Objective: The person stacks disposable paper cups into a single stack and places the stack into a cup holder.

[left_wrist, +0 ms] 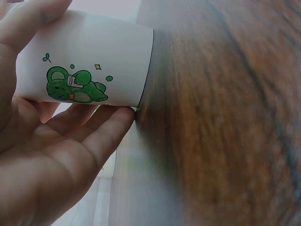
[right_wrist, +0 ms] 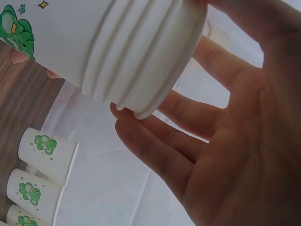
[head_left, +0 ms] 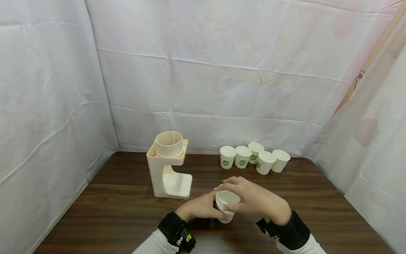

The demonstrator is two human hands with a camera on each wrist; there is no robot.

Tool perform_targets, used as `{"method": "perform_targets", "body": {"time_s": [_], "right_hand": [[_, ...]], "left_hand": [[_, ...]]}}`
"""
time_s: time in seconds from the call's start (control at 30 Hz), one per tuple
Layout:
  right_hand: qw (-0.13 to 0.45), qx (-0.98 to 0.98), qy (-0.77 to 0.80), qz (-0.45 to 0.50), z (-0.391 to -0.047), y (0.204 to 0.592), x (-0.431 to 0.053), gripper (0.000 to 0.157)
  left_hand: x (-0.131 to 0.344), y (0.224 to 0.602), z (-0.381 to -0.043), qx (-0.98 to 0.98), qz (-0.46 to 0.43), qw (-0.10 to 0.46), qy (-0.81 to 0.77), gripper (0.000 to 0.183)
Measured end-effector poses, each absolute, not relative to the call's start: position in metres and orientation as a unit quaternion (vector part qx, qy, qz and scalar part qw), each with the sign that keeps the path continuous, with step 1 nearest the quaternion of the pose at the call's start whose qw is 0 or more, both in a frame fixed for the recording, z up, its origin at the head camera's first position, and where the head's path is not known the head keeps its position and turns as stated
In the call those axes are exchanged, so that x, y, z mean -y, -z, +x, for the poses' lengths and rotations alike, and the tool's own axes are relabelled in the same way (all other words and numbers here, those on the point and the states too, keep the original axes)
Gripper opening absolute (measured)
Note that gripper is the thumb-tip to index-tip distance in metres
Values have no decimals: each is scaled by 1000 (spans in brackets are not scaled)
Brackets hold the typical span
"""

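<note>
A stack of white paper cups [head_left: 229,198] stands near the front of the table, several rims nested at its top. Around the lower part of the stack, my left hand [head_left: 202,207] grips it, thumb on one side and fingers on the other. A green cartoon animal shows on the lowest paper cup [left_wrist: 99,52] in the left wrist view, its base right at the tabletop. My right hand [head_left: 253,199] holds the stack's top from the right, with thumb and fingers about the upper rims [right_wrist: 155,70].
Behind the left hand stands a cream cup-shaped holder on a stand [head_left: 155,176], with a round tube [head_left: 169,150] on top. Several single paper cups [head_left: 227,157] are lined up at the table's back right. White cloth [head_left: 203,88] hangs behind the dark wooden table [head_left: 104,211].
</note>
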State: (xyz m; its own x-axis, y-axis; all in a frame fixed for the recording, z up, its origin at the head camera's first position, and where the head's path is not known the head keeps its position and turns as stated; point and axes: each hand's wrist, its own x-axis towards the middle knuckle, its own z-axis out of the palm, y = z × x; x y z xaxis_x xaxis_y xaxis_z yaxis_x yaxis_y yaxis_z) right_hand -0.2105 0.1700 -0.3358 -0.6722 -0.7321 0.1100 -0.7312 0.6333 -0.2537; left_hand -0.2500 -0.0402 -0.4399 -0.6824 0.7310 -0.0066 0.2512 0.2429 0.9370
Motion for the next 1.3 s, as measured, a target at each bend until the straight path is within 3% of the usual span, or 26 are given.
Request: {"method": "perform_targets", "body": {"time_s": [0.2,1.03,1.3], "right_hand": [[-4,-901,139,-410,-210,337,-169,43],[2,-902,150,-406,-210,340,-170,43],[4,-906,146,-398,-210,340,-171,38]], "left_hand": [[39,441,-251,-750,340,223,-521,69],[40,438,-249,-741,348,228,-527,64],[41,436,-247,-742,339,231,-530,70]]}}
